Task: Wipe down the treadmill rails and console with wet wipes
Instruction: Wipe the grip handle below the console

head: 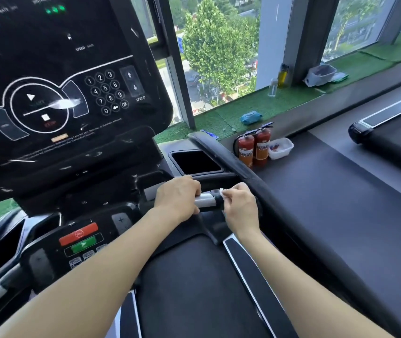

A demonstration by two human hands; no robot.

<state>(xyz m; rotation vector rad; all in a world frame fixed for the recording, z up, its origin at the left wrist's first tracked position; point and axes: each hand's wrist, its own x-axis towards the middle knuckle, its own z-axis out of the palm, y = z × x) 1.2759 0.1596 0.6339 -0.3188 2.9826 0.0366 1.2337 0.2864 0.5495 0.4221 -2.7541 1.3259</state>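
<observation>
White wet wipe pinched in right hand fingers against the short handlebar grip below the console, left hand curled around that grip, blue wipes pack on the window ledge, well apart.

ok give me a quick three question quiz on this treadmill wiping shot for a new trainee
1. True or false: the left hand is curled around the short silver-and-black handle bar below the console.
2. What does the right hand pinch against that bar?
A. a spray bottle
B. a small white wet wipe
C. a sponge
3. How many red fire extinguishers stand on the floor beside the treadmill's right rail?

Key:
1. True
2. B
3. Two, next to a white plastic tub.
</observation>
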